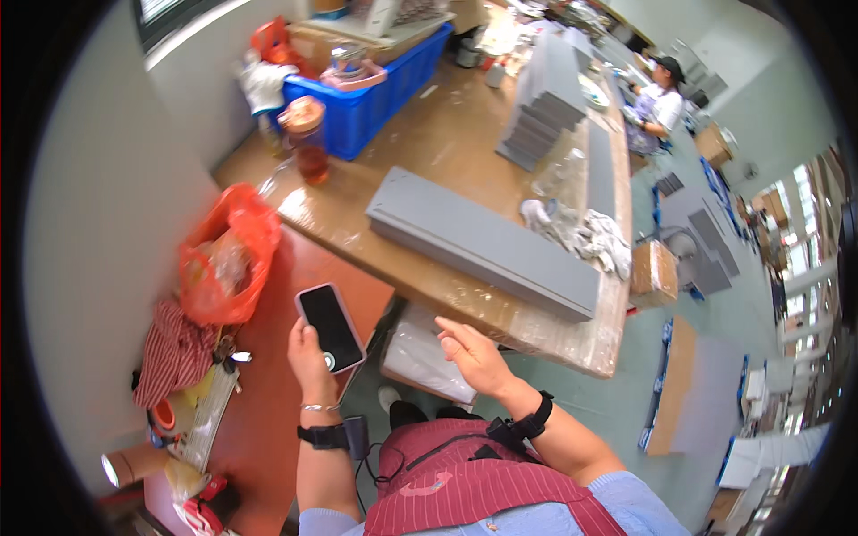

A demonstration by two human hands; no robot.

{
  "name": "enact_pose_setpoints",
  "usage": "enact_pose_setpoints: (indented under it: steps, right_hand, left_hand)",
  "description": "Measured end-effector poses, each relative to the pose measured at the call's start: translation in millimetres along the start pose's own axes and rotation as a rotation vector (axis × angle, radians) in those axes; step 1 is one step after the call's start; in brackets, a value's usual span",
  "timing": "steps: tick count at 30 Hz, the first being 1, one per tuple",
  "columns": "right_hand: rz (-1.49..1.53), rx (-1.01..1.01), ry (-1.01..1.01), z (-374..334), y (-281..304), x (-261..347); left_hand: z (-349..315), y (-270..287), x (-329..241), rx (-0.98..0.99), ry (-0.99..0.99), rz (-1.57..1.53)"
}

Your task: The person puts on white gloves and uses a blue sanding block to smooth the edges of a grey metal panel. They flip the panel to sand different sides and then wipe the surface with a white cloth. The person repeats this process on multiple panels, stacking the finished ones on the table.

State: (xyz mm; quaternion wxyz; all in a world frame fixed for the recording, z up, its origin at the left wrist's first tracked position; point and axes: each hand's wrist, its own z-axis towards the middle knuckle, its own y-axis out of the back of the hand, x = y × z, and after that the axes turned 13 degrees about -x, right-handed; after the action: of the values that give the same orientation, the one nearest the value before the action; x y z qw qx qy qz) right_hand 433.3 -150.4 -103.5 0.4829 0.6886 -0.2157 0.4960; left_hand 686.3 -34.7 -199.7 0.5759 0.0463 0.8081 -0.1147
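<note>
A smartphone (331, 323) with a dark screen and a pale pink case is in my left hand (309, 357), the fingers closed along its left edge. To the right of it, my right hand (479, 359) hovers apart from the phone with nothing in it; its fingers are partly extended toward the phone. Beyond both hands, a stack of long grey panels (483, 237) lies along the near edge of the wrapped brown table (429, 299). Neither hand touches the panels.
Left of the phone, an orange-red plastic bag (234, 290) and a striped cloth (170, 357) sit on the red tabletop (259, 429). A bottle of reddish drink (308, 143) stands by a blue crate (375, 103). Further back are stacked grey boards (550, 98) and a person (660, 107).
</note>
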Motion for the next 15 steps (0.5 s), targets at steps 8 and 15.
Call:
enact_pose_setpoints:
  steps: [8, 15]
  right_hand:
    - [-0.031, -0.186, 0.033, -69.4, 127.6, -30.9]
    - [0.008, -0.302, -0.035, -153.3, 251.8, -104.1]
  left_hand:
    - [-40.7, -10.9, -42.8, -0.119, -0.927, 0.726]
    - [-218.5, -130.3, 8.2, 0.35, -0.597, 0.403]
